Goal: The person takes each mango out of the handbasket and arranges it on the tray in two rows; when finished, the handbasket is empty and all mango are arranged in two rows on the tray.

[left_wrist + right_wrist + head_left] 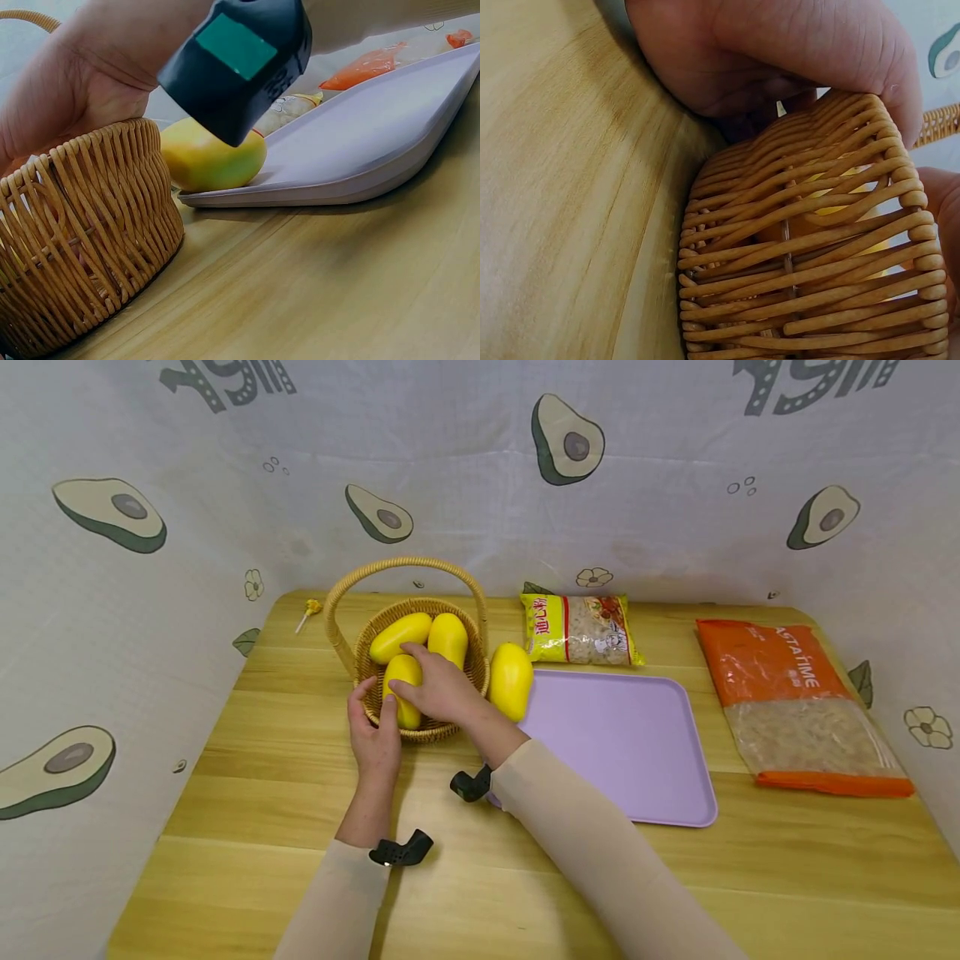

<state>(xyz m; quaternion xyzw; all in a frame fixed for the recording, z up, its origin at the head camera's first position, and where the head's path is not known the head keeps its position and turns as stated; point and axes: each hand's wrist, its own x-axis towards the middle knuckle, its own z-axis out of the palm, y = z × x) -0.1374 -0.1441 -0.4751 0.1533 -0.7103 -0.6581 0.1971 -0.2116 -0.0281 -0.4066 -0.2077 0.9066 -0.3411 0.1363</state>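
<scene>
A wicker basket [420,732] with a tall arched handle holds three yellow mangoes, seen from above in the head view. My left hand [375,739] grips the basket's near left rim, its thumb over the edge; in the right wrist view this hand [780,45] wraps the woven wall from outside. My right hand [438,687] reaches over the near rim and holds the front mango [403,672] inside the basket. Behind it lie a left mango [400,637] and a right mango [447,639]. Another mango [511,681] lies outside, against the basket's right side.
A lilac tray [622,743] lies right of the basket, partly under my right forearm. Behind it is a yellow pasta bag [581,628]. A larger orange bag [802,710] lies at the far right. A small lollipop [309,613] sits at the back left.
</scene>
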